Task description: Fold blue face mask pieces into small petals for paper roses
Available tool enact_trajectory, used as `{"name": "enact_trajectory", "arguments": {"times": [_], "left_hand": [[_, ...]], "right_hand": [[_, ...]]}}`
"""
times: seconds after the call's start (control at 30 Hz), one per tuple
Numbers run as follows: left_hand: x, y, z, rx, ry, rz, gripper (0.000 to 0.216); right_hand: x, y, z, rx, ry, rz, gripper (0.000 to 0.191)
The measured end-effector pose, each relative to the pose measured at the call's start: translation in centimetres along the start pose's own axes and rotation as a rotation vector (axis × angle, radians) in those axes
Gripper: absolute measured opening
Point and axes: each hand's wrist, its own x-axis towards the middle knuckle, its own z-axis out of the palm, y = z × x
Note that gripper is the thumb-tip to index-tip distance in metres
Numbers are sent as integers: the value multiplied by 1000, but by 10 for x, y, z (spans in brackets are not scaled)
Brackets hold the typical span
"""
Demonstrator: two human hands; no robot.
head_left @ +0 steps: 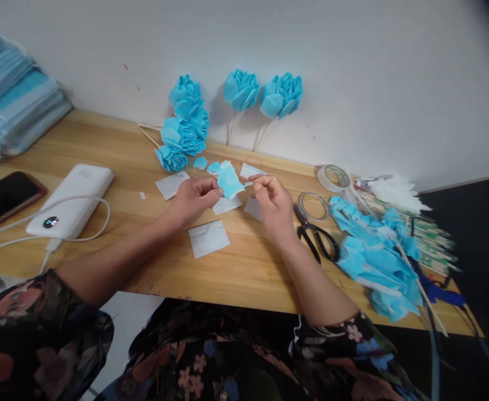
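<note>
My left hand (pixel 194 197) pinches a small blue fabric piece (pixel 229 180) above the wooden table (pixel 244 267). My right hand (pixel 272 201) is curled just to its right, fingertips pinched near a small white scrap; what it grips is too small to name. White squares (pixel 208 238) and blue scraps lie on the table around both hands. Black-handled scissors (pixel 317 234) rest just right of my right wrist.
Blue fabric flowers (pixel 184 125) on sticks lean against the wall. Tape rolls (pixel 333 178), a heap of blue fabric (pixel 373 256) and wooden sticks sit at right. A white power bank (pixel 72 199) with cable, a phone (pixel 4 197) and stacked masks (pixel 14 106) are at left.
</note>
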Motion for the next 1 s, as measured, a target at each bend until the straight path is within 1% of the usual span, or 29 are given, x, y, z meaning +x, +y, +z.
{"name": "enact_trajectory", "arguments": {"times": [0.2, 0.3, 0.4, 0.43, 0.47, 0.5, 0.53, 0.6, 0.63, 0.67, 0.7, 0.73, 0.8, 0.83, 0.93, 1.0], "left_hand": [[-1, 1, 3, -10, 14, -16, 26], [0, 1, 3, -25, 44, -35, 26], [3, -1, -1, -42, 111, -23, 26], [4, -2, -2, -50, 120, -14, 27], [4, -2, -3, -53, 103, -10, 27], [3, -2, -4, -48, 51, -15, 28], [1, -1, -4, -33, -39, -28, 29], [-3, 2, -2, 38, -305, -41, 29], [-6, 3, 0, 95, -435, -18, 27], [-9, 3, 2, 164, -534, 29, 25], [-11, 3, 4, 239, -593, 93, 23], [-12, 2, 5, 315, -610, 166, 21], [-13, -2, 8, 436, -562, 284, 19], [-12, -4, 9, 472, -529, 321, 19], [-9, -7, 8, 500, -437, 398, 16], [-7, -5, 7, 501, -353, 440, 15]], "right_hand": [[0, 2, 1, 77, -7, 58, 21], [2, 4, 1, 135, 9, 93, 24], [6, 7, -2, 193, 89, 147, 25], [8, 7, -4, 206, 123, 158, 25], [9, 7, -6, 215, 154, 162, 25], [11, 8, -7, 220, 178, 162, 24], [12, 8, -9, 223, 194, 159, 23], [13, 7, -10, 222, 214, 148, 22], [13, 7, -10, 221, 220, 141, 22], [13, 7, -9, 219, 224, 132, 22], [13, 7, -9, 218, 226, 123, 21], [12, 7, -8, 217, 225, 116, 20], [11, 7, -6, 214, 213, 109, 20], [11, 7, -6, 208, 202, 110, 20], [9, 8, -5, 180, 172, 107, 22], [8, 8, -4, 165, 147, 87, 23]]}}
